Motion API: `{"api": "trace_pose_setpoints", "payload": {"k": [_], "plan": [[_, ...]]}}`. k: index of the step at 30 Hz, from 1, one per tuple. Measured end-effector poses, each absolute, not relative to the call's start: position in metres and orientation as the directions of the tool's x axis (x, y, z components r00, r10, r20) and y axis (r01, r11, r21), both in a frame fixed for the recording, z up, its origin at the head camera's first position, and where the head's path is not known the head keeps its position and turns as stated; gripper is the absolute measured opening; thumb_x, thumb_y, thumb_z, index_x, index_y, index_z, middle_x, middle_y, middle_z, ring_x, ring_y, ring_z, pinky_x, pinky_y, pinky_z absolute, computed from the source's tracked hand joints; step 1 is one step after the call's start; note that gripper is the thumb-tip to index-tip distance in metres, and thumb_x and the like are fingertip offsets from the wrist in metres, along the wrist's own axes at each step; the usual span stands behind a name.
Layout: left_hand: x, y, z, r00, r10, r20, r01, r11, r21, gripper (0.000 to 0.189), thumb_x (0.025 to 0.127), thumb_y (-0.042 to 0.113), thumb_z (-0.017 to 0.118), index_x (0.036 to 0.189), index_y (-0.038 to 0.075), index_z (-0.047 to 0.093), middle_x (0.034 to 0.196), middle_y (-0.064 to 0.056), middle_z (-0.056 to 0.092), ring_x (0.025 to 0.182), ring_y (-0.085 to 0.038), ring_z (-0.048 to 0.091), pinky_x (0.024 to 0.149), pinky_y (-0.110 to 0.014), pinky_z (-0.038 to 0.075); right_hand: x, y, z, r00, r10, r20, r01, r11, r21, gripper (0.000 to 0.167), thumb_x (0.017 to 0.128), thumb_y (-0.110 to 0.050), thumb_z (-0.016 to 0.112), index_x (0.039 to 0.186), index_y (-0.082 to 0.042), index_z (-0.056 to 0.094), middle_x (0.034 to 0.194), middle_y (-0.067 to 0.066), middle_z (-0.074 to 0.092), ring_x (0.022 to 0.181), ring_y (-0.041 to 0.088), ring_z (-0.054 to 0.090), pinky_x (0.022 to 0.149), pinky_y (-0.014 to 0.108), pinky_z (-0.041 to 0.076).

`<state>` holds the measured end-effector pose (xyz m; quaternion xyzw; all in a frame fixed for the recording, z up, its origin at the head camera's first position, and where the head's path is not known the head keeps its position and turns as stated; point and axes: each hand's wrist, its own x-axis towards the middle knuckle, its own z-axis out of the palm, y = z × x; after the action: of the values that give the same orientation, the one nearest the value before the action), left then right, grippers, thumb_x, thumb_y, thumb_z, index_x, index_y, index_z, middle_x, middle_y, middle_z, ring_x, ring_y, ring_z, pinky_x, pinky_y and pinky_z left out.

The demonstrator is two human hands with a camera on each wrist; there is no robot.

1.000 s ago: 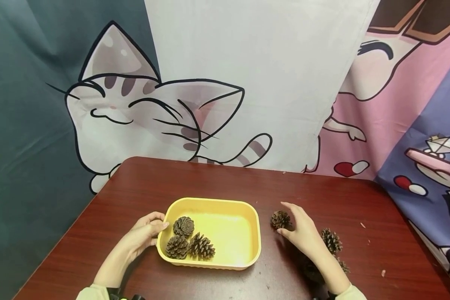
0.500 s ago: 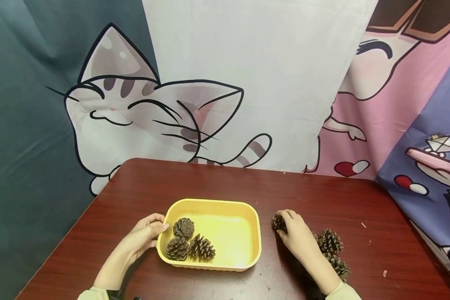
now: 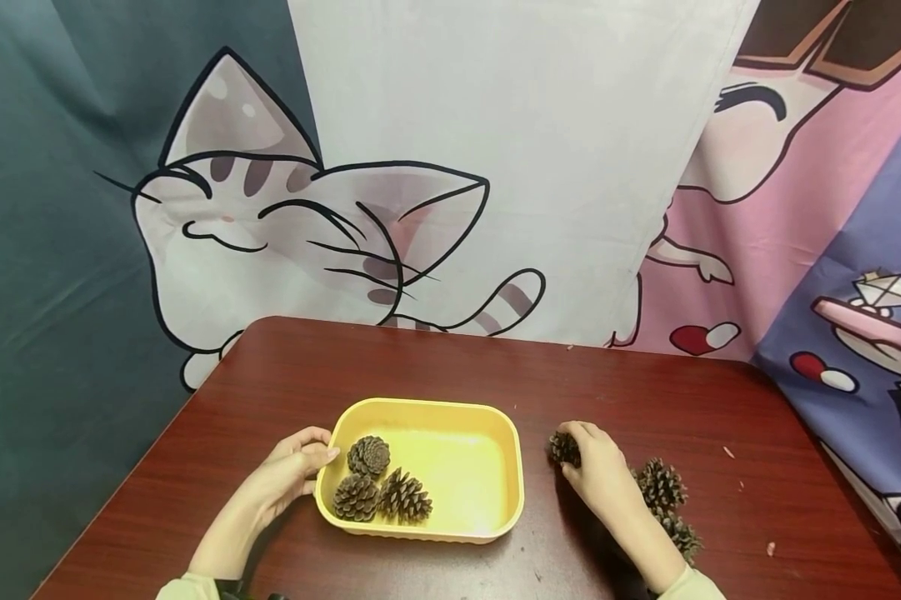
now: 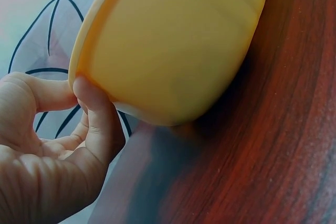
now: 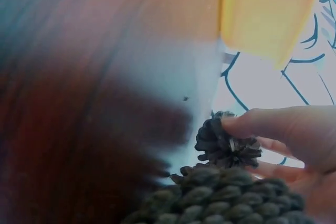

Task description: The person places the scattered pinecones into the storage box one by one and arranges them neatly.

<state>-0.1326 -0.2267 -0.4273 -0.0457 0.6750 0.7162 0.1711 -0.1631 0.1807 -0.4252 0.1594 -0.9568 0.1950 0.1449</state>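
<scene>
A yellow plastic tray [image 3: 461,533] stands on the table with three pine cones inside its left end, one of them a rounded pine cone [image 3: 368,456]. My left hand [image 3: 288,467] pinches the tray's left rim between thumb and fingers, which the left wrist view shows from below. To the right of the tray, my right hand [image 3: 596,462] grips a small brown pine cone [image 5: 228,142], thumb on one side and fingers on the other. In the head view the fingers partly cover that pine cone.
More pine cones [image 3: 662,483] lie beside the right forearm, partly hidden by it; a large pine cone [image 5: 220,198] looms close in the right wrist view. Small bits [image 3: 771,549] dot the brown table [image 3: 450,358]. A cartoon-printed cloth [image 3: 555,167] hangs behind.
My right hand has closed from a spread pose around the small pine cone, and the cone has shifted very slightly right. The left hand and the tray stay put.
</scene>
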Motion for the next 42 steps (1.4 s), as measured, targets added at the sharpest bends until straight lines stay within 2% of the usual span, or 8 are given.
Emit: {"api": "trace_pose_setpoints", "payload": {"k": [9,16,27,29,34,38,42], "plan": [[-0.132,-0.226,-0.428,-0.937,0.179,-0.299,-0.312,-0.047,0.949,0.019,0.089,0.008,0.056,0.101,0.005,0.041,0.086,-0.001,0.058,0.083,-0.016,0.062,0.068,-0.035,0.053,-0.156,0.179,-0.409,-0.911,-0.212,0.353,-0.355,0.839,-0.412,0.044,0.065,0.0,0.078,0.105,-0.007,0.061,0.105,0.012,0.063,0.091,0.028,0.06,0.076,0.044,0.049],[-0.134,-0.227,-0.428,-0.939,0.192,-0.286,-0.299,-0.04,0.953,0.021,0.089,0.009,0.056,0.101,0.004,0.04,0.086,-0.002,0.058,0.083,-0.018,0.062,0.069,-0.036,0.053,-0.155,0.177,-0.403,-0.905,-0.212,0.367,-0.365,0.831,-0.42,0.044,0.065,-0.001,0.077,0.106,-0.009,0.062,0.106,0.009,0.062,0.066,0.012,0.05,0.065,0.033,0.047],[-0.133,-0.228,-0.428,-0.936,0.201,-0.289,-0.302,-0.039,0.952,0.022,0.09,0.011,0.056,0.103,0.004,0.04,0.087,-0.002,0.057,0.085,-0.019,0.062,0.07,-0.037,0.053,-0.159,0.158,-0.391,-0.889,-0.235,0.393,-0.41,0.789,-0.456,0.045,0.068,-0.006,0.076,0.111,-0.009,0.06,0.108,0.008,0.062,0.063,0.012,0.048,0.063,0.03,0.046],[-0.132,-0.228,-0.429,-0.934,0.21,-0.288,-0.302,-0.04,0.952,0.022,0.091,0.012,0.056,0.103,0.004,0.04,0.087,-0.002,0.058,0.085,-0.019,0.062,0.07,-0.037,0.053,-0.16,0.155,-0.391,-0.87,-0.246,0.428,-0.442,0.775,-0.453,0.045,0.068,-0.006,0.076,0.111,-0.009,0.061,0.108,0.007,0.062,0.064,0.012,0.049,0.064,0.03,0.047],[-0.13,-0.23,-0.43,-0.935,0.221,-0.279,-0.295,-0.042,0.955,0.021,0.091,0.012,0.056,0.104,0.005,0.041,0.087,-0.002,0.06,0.085,-0.02,0.063,0.071,-0.039,0.053,-0.165,0.146,-0.391,-0.827,-0.254,0.501,-0.511,0.709,-0.486,0.046,0.066,-0.007,0.079,0.109,-0.011,0.062,0.104,0.003,0.064,0.08,0.013,0.059,0.068,0.031,0.052],[-0.131,-0.229,-0.43,-0.937,0.211,-0.28,-0.295,-0.045,0.954,0.022,0.091,0.012,0.056,0.104,0.004,0.04,0.087,-0.002,0.06,0.085,-0.02,0.063,0.071,-0.039,0.053,-0.168,0.135,-0.39,-0.831,-0.258,0.493,-0.526,0.654,-0.544,0.048,0.066,-0.005,0.08,0.109,-0.014,0.063,0.105,0.001,0.064,0.092,0.017,0.062,0.071,0.034,0.054],[-0.132,-0.228,-0.43,-0.937,0.203,-0.285,-0.301,-0.05,0.952,0.023,0.091,0.011,0.057,0.104,0.004,0.04,0.087,-0.002,0.059,0.085,-0.019,0.062,0.07,-0.038,0.053,-0.169,0.123,-0.388,-0.837,-0.245,0.489,-0.519,0.639,-0.568,0.048,0.065,-0.006,0.08,0.109,-0.016,0.063,0.105,0.0,0.064,0.091,0.017,0.061,0.073,0.036,0.053]]}}
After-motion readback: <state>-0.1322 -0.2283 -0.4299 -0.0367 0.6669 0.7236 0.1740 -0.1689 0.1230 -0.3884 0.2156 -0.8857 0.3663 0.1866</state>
